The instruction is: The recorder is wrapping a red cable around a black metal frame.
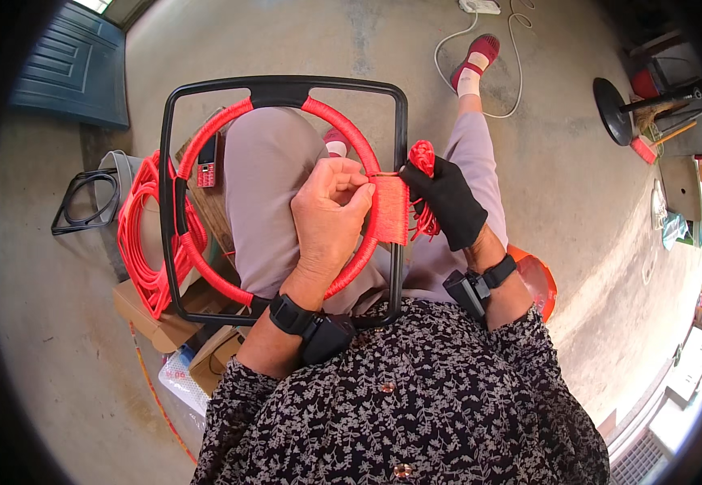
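A black square frame [286,79] with a round ring inside it rests over my lap. Red cord is wound tightly round most of the ring [215,277], and a flat woven red panel [391,208] joins the ring to the frame's right bar. My bare left hand [330,212] is closed in a pinch on a strand of red cord at the panel's top left corner. In a black glove, my right hand [450,202] grips a bundle of red cord [423,158] just right of the frame, with loops hanging below. The gloved fingertips are partly hidden.
At my left, a large coil of red cord [137,250] leans over cardboard boxes [153,317]. A mobile phone [206,166] lies on a wooden surface beside my knee. Another black frame [84,202] stands by a pale bucket [124,174]. A white cable [520,81] crosses the floor ahead.
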Demonstrator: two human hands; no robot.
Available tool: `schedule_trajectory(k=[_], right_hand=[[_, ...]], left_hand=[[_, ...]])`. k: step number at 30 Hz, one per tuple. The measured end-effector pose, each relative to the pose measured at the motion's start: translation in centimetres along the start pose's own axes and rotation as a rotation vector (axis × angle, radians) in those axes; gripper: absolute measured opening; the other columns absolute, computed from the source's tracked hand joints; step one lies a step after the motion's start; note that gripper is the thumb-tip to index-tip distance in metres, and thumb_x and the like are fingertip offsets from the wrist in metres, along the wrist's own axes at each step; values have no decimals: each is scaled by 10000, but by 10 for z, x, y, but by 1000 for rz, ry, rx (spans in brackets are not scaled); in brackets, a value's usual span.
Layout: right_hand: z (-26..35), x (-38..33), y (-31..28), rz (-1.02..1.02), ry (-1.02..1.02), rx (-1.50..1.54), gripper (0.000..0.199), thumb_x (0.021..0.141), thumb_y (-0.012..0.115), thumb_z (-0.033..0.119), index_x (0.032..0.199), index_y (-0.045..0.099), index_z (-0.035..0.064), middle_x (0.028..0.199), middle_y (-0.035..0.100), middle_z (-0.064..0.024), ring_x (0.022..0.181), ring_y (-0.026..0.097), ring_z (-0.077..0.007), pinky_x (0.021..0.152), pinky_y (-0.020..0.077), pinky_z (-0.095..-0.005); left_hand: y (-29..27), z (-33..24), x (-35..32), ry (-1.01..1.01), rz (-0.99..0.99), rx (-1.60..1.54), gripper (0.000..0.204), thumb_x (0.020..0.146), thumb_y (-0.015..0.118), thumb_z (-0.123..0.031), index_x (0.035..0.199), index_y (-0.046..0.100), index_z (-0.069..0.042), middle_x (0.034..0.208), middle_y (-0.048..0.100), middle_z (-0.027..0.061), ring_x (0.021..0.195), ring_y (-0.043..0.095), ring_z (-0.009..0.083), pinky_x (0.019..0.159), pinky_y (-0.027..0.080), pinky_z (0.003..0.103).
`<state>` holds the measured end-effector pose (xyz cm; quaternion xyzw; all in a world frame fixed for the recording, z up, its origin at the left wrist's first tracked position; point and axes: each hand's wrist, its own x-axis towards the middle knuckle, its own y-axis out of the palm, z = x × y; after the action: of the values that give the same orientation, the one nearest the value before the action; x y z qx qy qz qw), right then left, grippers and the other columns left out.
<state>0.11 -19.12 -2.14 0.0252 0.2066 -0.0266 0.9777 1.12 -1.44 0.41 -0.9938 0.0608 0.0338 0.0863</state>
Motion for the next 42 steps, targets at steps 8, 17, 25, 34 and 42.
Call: schedule_trajectory(k=[8, 17, 25, 34, 42], right_hand=[[10, -2, -1, 30, 23, 1, 232, 896, 635, 254, 913, 623, 23, 687, 593, -13, 569, 538, -71, 511, 458, -242], [9, -2, -1, 51, 22, -4, 235, 898, 632, 257, 906, 613, 23, 686, 585, -11, 571, 533, -71, 516, 455, -246], [6, 2, -2, 96, -29, -4, 247, 890, 641, 253, 961, 622, 17, 716, 595, -5, 613, 550, -72, 545, 469, -247], [2, 7, -14, 105, -45, -75, 235, 873, 660, 216, 993, 638, 16, 768, 613, 2, 673, 546, -59, 620, 471, -238], [11, -3, -30, 208, -85, -161, 190, 878, 637, 201, 947, 624, 24, 769, 575, 17, 674, 493, -63, 625, 426, -242]], left_hand=[[-2, 12, 0, -10, -18, -20, 112, 891, 580, 10, 1002, 582, 27, 836, 658, 55, 728, 627, 91, 638, 528, 237], [-1, 9, 4, 178, -63, 180, 37, 873, 604, -25, 889, 622, 2, 644, 605, 85, 545, 596, 116, 519, 491, 267], [-1, 18, 6, 115, -70, 137, 38, 862, 605, -27, 869, 620, 7, 640, 616, 89, 538, 588, 116, 522, 469, 265], [1, 1, -2, -98, -1, -114, 100, 903, 571, -47, 916, 625, 36, 708, 645, 43, 580, 588, 78, 536, 494, 238], [-2, 6, 2, -241, 71, -257, 148, 933, 568, -104, 976, 614, 30, 819, 667, 84, 671, 646, 127, 600, 540, 243]])
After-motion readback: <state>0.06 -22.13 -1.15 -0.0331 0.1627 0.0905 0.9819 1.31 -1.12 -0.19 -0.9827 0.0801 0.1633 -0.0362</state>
